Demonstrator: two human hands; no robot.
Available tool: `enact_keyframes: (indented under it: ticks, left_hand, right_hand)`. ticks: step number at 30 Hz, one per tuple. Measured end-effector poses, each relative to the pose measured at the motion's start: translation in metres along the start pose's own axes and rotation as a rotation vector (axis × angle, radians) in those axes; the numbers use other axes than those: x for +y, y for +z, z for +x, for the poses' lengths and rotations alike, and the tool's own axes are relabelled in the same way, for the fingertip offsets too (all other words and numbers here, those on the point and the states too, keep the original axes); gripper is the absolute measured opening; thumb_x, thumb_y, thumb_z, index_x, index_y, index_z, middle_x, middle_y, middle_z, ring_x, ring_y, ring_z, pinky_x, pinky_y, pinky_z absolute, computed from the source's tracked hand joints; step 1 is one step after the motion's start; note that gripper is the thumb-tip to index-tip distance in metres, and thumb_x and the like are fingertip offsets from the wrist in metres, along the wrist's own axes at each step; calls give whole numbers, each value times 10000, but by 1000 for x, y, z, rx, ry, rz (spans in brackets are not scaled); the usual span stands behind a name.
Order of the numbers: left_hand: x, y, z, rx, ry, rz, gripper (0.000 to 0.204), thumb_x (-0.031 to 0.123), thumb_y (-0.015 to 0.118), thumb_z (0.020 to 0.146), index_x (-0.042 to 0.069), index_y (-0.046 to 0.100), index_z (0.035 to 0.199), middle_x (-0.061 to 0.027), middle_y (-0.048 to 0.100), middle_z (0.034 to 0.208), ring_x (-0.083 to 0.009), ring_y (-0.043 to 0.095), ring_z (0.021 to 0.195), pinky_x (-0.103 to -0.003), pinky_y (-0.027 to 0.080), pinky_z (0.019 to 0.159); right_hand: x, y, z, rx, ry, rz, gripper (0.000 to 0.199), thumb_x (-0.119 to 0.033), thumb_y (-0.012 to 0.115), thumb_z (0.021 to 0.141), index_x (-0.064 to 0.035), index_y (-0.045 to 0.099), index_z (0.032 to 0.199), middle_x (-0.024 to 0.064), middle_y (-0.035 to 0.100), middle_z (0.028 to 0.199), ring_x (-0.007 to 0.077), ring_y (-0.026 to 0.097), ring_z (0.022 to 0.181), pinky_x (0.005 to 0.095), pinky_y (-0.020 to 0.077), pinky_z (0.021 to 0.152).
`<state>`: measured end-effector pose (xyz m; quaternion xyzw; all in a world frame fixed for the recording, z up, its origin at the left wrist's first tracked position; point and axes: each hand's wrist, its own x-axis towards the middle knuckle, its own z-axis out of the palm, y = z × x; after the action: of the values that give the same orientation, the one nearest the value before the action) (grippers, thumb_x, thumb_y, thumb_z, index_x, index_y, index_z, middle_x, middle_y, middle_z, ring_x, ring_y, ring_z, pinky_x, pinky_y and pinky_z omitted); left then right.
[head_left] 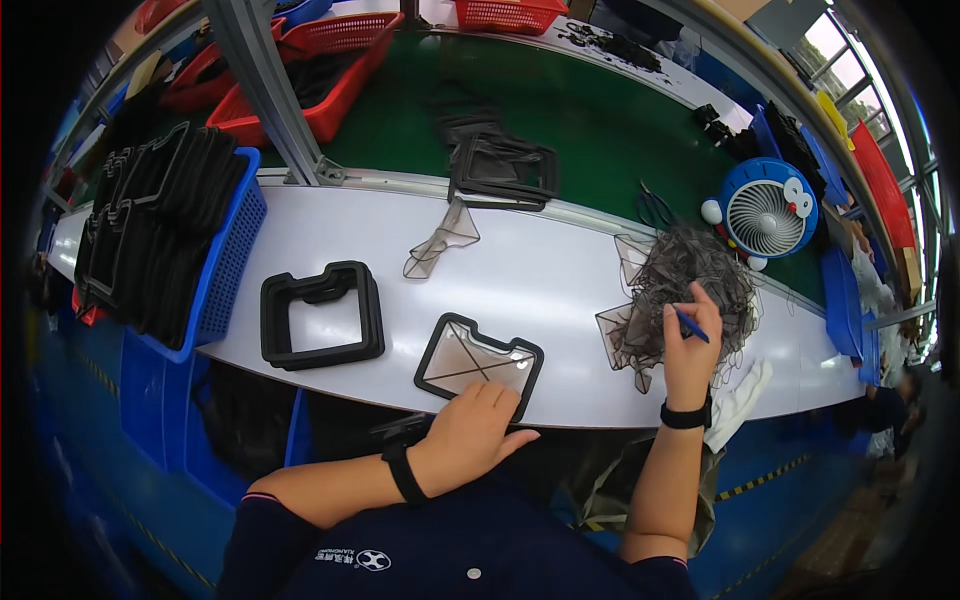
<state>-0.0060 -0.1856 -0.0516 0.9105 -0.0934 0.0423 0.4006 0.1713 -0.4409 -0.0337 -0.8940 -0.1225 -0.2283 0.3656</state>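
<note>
My left hand lies over the near edge of a black notched frame. Its fingers rest on the rim and its thumb is stretched out to the right; it grasps nothing. Grey mesh with dark crossing lines fills this frame. Between the fingers of my right hand is a slim blue pen-like tool, its kind not clear. That hand is over a tangled heap of dark-edged mesh pieces; whether the fingers also grip a piece is hidden.
A stack of black frames stands left of the worked frame. A blue basket full of frames is farther left. One loose mesh piece lies mid-table. Beyond are scissors, a blue fan and a metal post.
</note>
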Motion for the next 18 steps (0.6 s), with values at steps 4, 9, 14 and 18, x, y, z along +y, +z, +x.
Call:
enact_keyframes:
  ticks: [4,9,14,18]
  left_hand:
    - [-1,11,14,-80,-21,96,268,146,742,833,27,603,1029,-145,616,941,-327,602,886,-412,505,767]
    - [16,-50,16,-135,-325,-811,196,80,634,965,-16,607,1134,-83,640,1061,-143,645,986,-304,539,879]
    - [5,-57,-1,-180,-284,-1134,324,67,527,1021,-8,467,1330,-88,592,1178,-150,578,1137,-340,507,997]
    - [-8,-51,-10,-146,-356,-1158,366,31,491,1019,13,385,1369,-94,553,1242,-174,566,1188,-379,515,1005]
  right_hand:
    - [-58,11,-48,-322,360,498,180,-136,566,1021,-4,626,1128,111,700,1075,183,674,1006,265,527,784]
    - [-84,21,-80,-397,226,757,314,-175,625,999,16,576,1243,155,647,1252,189,646,1073,290,551,828]
    - [-128,29,-65,-389,74,945,431,-112,757,888,-22,531,1243,137,630,1264,144,635,1017,252,515,825]
    - [-141,46,-76,-572,145,864,400,-66,773,860,-30,571,1204,101,665,1142,113,634,911,250,522,777]
